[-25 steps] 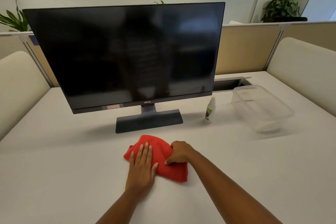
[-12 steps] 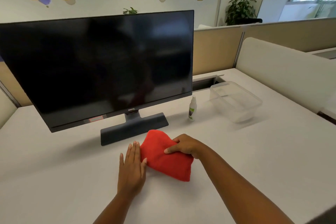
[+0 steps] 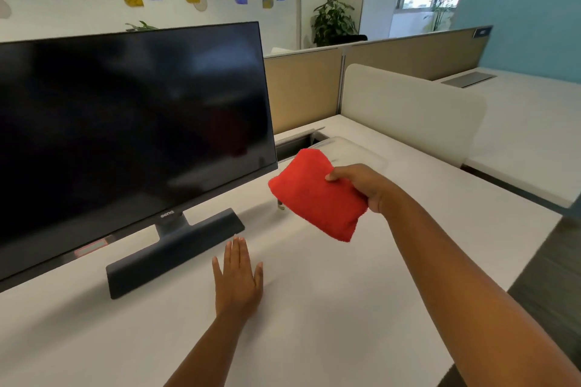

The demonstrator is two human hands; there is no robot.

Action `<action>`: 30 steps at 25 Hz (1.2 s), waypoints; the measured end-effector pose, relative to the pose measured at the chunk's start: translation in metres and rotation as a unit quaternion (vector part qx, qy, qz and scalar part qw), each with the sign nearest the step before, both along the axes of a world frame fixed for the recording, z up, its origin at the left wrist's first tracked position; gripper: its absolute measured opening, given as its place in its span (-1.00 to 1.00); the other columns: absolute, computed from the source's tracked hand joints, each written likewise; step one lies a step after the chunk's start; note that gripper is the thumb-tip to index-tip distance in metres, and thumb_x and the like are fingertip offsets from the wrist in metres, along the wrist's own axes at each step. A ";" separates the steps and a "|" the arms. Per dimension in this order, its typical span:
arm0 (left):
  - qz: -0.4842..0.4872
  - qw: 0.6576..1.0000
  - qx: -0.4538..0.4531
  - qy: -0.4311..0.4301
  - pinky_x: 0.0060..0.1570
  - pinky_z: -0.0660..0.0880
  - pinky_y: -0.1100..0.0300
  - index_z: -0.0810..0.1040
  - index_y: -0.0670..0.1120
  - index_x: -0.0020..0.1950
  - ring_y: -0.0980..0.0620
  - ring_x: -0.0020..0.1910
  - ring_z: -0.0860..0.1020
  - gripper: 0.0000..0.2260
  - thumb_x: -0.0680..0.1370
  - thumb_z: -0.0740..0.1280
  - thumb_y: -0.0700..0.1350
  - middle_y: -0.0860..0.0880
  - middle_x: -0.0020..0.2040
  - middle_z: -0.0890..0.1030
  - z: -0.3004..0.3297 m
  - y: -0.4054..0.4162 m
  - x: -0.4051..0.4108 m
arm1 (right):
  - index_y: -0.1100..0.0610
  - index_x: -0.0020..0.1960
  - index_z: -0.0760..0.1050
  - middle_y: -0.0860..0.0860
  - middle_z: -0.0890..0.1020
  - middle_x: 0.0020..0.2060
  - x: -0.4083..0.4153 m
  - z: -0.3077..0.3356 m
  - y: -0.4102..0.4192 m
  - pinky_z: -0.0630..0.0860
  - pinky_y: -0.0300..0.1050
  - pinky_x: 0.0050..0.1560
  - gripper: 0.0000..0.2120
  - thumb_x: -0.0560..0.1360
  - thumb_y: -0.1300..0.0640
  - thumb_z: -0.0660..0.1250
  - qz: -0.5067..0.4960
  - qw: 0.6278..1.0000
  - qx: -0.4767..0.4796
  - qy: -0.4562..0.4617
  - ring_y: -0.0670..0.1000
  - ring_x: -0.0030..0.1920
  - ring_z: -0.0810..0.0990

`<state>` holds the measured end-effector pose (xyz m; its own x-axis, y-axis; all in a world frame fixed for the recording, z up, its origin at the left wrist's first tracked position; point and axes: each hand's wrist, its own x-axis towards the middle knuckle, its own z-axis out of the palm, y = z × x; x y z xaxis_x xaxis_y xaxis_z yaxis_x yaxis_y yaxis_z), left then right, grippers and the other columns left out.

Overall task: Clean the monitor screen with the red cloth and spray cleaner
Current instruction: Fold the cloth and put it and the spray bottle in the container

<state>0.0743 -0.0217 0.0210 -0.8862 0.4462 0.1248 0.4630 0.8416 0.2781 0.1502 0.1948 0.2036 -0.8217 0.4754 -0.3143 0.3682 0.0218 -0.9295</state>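
Note:
A black monitor (image 3: 132, 122) with a dark screen stands on the white desk (image 3: 314, 308), filling the left half of the view. My right hand (image 3: 361, 185) grips a folded red cloth (image 3: 317, 195) and holds it in the air, to the right of the screen's lower right corner. My left hand (image 3: 237, 280) lies flat on the desk with fingers spread, just right of the monitor's base (image 3: 176, 251). The spray bottle (image 3: 280, 206) is almost fully hidden behind the cloth; only its bottom shows.
A clear plastic container (image 3: 352, 151) sits on the desk behind my right hand, partly hidden. An open cable slot (image 3: 295, 143) lies behind the monitor's right edge. Beige partitions (image 3: 408, 110) border the desk at the back and right. The desk's right edge drops to dark floor.
My right hand lifted the red cloth off the desk and carried it up and to the right. My left hand let go of it and stays flat on the desk. The view swung right.

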 end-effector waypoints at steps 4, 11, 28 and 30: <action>0.005 1.000 -0.008 0.011 0.41 -0.29 -0.04 -0.21 -0.12 0.47 -0.05 0.49 -0.20 -0.45 0.58 -0.11 0.10 -0.10 0.52 -0.17 0.005 0.038 -0.023 | 0.18 0.03 0.49 0.10 0.56 -0.17 -0.017 0.025 0.050 0.45 -0.17 -0.31 -0.81 0.43 0.17 0.32 -0.057 0.998 0.020 0.023 0.04 -0.26 0.52; 0.047 0.999 -0.014 -0.003 0.43 -0.21 -0.02 -0.23 -0.17 0.46 -0.06 0.50 -0.16 -0.44 0.59 -0.06 0.05 -0.13 0.52 -0.15 -0.009 0.090 -0.063 | 0.22 0.10 0.43 0.14 0.53 -0.06 -0.068 0.014 0.145 0.47 -0.08 -0.14 -0.71 0.41 0.18 0.35 -0.094 0.992 0.077 -0.024 0.11 -0.11 0.51; 0.089 0.995 0.000 -0.040 0.45 -0.22 0.06 -0.18 -0.15 0.47 -0.03 0.50 -0.12 -0.45 0.59 -0.03 0.03 -0.09 0.53 -0.10 -0.029 0.134 -0.088 | 0.25 0.29 0.38 0.19 0.50 0.21 -0.153 -0.068 0.237 0.45 0.04 0.16 -0.61 0.49 0.16 0.30 -0.012 0.972 0.206 -0.110 0.20 0.17 0.50; 0.092 0.995 0.003 -0.039 0.46 -0.22 0.05 -0.18 -0.15 0.47 -0.03 0.50 -0.11 -0.45 0.59 -0.02 0.02 -0.09 0.53 -0.09 -0.029 0.135 -0.090 | 0.26 0.26 0.42 0.20 0.52 0.19 -0.154 -0.078 0.241 0.46 0.05 0.17 -0.64 0.49 0.19 0.28 -0.004 0.967 0.227 -0.116 0.21 0.15 0.50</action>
<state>-0.0154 0.1133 -0.0077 -0.9597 0.2755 0.0553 0.2787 0.9083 0.3121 -0.0042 0.4357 0.1252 -0.7497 0.6142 -0.2466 0.5674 0.4046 -0.7172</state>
